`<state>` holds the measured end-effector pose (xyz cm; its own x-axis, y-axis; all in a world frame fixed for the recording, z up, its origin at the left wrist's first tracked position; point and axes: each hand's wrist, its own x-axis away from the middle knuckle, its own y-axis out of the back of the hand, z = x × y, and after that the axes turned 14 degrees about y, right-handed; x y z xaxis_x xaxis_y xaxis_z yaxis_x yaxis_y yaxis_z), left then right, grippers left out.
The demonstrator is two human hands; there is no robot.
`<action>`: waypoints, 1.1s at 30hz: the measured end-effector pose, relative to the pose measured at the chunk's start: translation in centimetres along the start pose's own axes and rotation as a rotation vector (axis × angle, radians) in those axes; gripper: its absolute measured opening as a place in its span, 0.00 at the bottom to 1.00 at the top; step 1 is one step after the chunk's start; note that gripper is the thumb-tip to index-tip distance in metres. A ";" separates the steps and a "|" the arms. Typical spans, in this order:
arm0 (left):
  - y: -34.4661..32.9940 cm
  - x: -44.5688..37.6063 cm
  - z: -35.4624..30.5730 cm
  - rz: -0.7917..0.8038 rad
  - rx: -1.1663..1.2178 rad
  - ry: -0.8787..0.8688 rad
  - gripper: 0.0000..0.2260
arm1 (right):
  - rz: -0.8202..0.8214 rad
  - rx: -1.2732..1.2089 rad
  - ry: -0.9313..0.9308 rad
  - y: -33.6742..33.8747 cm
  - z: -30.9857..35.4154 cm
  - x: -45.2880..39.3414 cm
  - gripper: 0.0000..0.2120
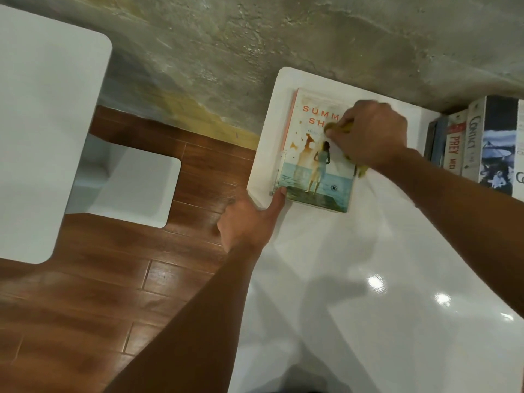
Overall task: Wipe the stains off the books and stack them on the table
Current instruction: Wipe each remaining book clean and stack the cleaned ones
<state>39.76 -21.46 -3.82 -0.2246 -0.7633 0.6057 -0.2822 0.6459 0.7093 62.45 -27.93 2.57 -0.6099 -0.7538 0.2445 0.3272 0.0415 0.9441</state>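
Upright books [476, 143] wall the table's [354, 279] right; near side open.

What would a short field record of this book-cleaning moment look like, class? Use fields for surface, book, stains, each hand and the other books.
surface: glossy white table
book: paperback lying flat, cover up, near the table's far left corner
stains: orange-brown splashes on the cover's left half
right hand: right hand presses a yellow cloth on the cover
left hand: left hand steadies the book's near left corner
other books: row of books at the right edge, spines showing
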 end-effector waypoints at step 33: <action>-0.1 0.1 0.1 -0.026 0.038 -0.020 0.31 | 0.039 0.007 0.026 0.2 0.3 -0.9 0.15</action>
<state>39.68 -21.58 -3.91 -0.2351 -0.7800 0.5799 -0.3234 0.6254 0.7101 62.88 -27.07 2.58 -0.5774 -0.7687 0.2752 0.3451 0.0757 0.9355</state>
